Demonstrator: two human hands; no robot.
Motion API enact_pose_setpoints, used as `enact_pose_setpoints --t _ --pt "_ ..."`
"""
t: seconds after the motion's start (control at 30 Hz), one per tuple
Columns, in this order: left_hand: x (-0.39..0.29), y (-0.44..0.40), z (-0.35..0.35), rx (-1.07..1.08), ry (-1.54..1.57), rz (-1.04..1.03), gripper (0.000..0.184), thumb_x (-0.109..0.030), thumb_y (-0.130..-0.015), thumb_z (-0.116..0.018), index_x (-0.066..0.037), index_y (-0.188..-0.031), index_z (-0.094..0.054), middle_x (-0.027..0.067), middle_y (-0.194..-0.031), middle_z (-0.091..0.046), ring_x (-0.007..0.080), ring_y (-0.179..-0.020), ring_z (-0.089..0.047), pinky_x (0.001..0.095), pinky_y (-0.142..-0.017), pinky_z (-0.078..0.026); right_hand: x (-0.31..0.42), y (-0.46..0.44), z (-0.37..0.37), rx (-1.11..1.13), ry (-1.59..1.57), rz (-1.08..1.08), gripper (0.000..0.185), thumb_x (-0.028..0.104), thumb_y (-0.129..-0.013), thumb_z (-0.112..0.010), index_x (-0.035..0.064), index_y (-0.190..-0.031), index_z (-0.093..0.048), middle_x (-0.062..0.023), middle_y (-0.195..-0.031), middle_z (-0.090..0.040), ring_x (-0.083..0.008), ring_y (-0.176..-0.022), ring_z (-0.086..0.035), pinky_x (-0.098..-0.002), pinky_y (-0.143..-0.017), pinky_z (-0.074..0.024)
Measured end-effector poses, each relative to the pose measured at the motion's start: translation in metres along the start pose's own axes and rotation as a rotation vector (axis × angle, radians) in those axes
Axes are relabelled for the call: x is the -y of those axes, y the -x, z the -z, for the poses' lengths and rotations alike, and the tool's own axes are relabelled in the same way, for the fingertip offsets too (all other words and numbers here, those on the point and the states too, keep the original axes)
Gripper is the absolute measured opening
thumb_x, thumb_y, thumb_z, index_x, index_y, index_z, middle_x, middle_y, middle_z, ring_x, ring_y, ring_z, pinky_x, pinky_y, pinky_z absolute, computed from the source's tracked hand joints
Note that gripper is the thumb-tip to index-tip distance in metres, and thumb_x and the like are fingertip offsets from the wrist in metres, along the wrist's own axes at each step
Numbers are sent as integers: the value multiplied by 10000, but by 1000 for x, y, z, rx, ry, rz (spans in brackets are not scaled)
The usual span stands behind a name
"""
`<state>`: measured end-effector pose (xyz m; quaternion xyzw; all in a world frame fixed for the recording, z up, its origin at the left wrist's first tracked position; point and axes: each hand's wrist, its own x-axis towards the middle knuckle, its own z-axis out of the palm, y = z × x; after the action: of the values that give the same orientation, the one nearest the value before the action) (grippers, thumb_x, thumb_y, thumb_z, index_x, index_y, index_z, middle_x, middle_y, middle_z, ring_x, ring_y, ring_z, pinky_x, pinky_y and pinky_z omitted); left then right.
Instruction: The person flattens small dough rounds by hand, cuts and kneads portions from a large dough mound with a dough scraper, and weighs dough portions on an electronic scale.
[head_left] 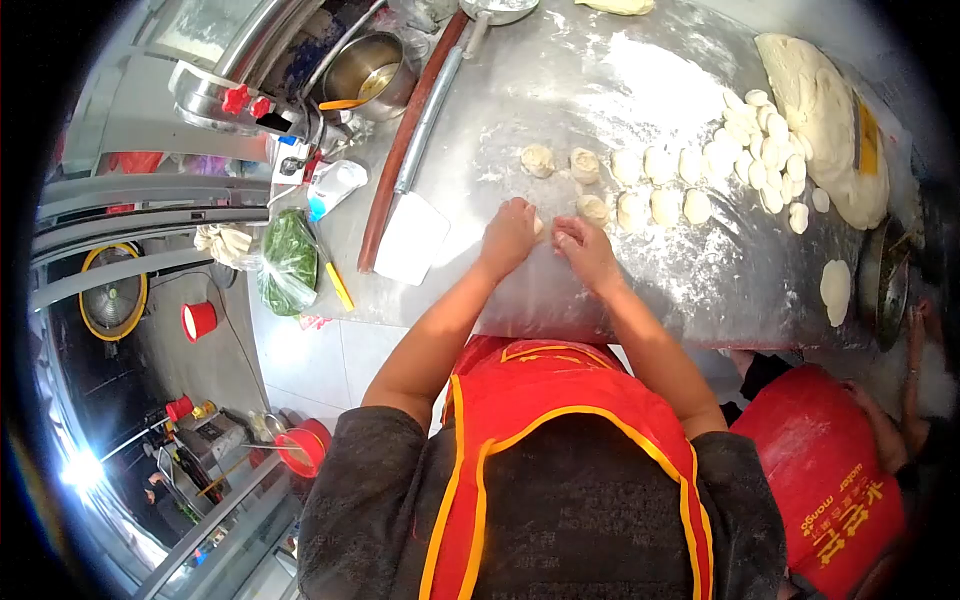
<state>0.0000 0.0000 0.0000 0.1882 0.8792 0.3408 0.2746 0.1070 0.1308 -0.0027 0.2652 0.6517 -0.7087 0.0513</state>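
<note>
My left hand (pixel 511 236) is low over the floured metal table, fingers curled against a small dough piece (pixel 539 228) that shows at its right edge. Just to the right, my right hand (pixel 583 247) has its fingers bent together; what they hold, if anything, is hidden. A round dough piece (pixel 592 209) lies directly beyond the right fingertips. Farther up are two more rounds, a left one (pixel 537 160) and a right one (pixel 584 165). Paler flattened dough pieces (pixel 633 211) continue in two rows toward the right.
A heap of small dough pieces (pixel 770 150) lies beside a large dough slab (pixel 815 110). On the left are a wooden rolling pin (pixel 412 140), white scraper board (pixel 412 238), metal pot (pixel 385 85) and bag of greens (pixel 290 262). A co-worker in a red apron (pixel 815 450) stands at right.
</note>
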Motion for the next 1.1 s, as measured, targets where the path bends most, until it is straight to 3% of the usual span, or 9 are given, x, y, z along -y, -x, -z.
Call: enact_pose_setpoints --t 0.07,0.37,0.43,0.5,0.57,0.7,0.83,1.03,1.1 --pt "-4 6 -4 -282 -379 -233 207 -204 -861 -589 -88 -1026 -545 141 -970 -557 341 -931 -543 396 -819 -458 -2 1 -2 -68 60 34 341 168 -846 -579 -21 -1129 -603 -172 -1065 -655 -274 -949 -644 -336 -837 -492" --pt "-14 -9 -2 -337 -373 -283 153 -52 -822 -491 -18 -966 -532 170 -1049 -548 361 -1042 -488 439 -932 -388 -12 8 24 -124 158 52 316 186 -859 -564 1 -1111 -612 -160 -1068 -650 -263 -1004 -621 -339 -887 -468" --pt "9 -25 -17 -498 -438 -444 206 -53 -796 -501 -2 -991 -548 183 -1055 -562 388 -1033 -500 460 -927 -384 -17 7 27 -144 260 126 325 161 -875 -555 -4 -1154 -585 -91 -1005 -653 -166 -868 -613 -293 -791 -492" --pt "-11 -30 -12 -362 -148 -288 321 -81 -832 -496 -1 -1141 -530 181 -1234 -516 380 -1178 -444 451 -1014 -333 -35 3 33 -211 534 304 331 182 -873 -557 9 -1154 -589 -104 -1038 -656 -192 -914 -620 -313 -828 -487" --pt "6 -30 -21 -464 -336 -251 424 -144 -883 -480 -18 -1287 -454 163 -1398 -403 347 -1312 -334 440 -1100 -235 -8 15 43 -231 521 181 316 167 -880 -551 10 -1151 -590 -114 -1047 -654 -200 -939 -617 -314 -849 -479" --pt "-6 -22 -12 -302 -556 -211 496 -238 -920 -461 -30 -1363 -381 145 -1483 -290 310 -1392 -215 486 -1134 -127 -14 23 46 -218 397 228 287 116 -889 -542 15 -1152 -593 -104 -1047 -653 -184 -951 -609 -302 -859 -470" --pt "-8 -37 -13 -285 -694 -188 518 -297 -934 -437 -31 -1373 -371 136 -1502 -249 299 -1411 -170 543 -1127 -78 8 32 47 -188 106 78 261 95 -897 -553 -2 -1135 -597 -68 -972 -651 -135 -894 -595 -266 -815 -475" --pt "2 -41 -13 -333 -529 -236 519 -330 -951 -408 -43 -1380 -358 141 -1505 -232 311 -1410 -162 555 -1123 -82 16 36 52 -167 103 64 218 33 -908 -526 -6 -1110 -601 -49 -952 -643 -105 -845 -575 -234 -760 -469" --pt "16 -42 7 -410 -269 -281 406 -239 -934 -464 -28 -1282 -469 172 -1349 -433 351 -1287 -352 491 -1061 -258 24 40 54 -189 20 65 215 7 -908 -515 -6 -1104 -601 -45 -950 -637 -99 -832 -568 -232 -747 -465"
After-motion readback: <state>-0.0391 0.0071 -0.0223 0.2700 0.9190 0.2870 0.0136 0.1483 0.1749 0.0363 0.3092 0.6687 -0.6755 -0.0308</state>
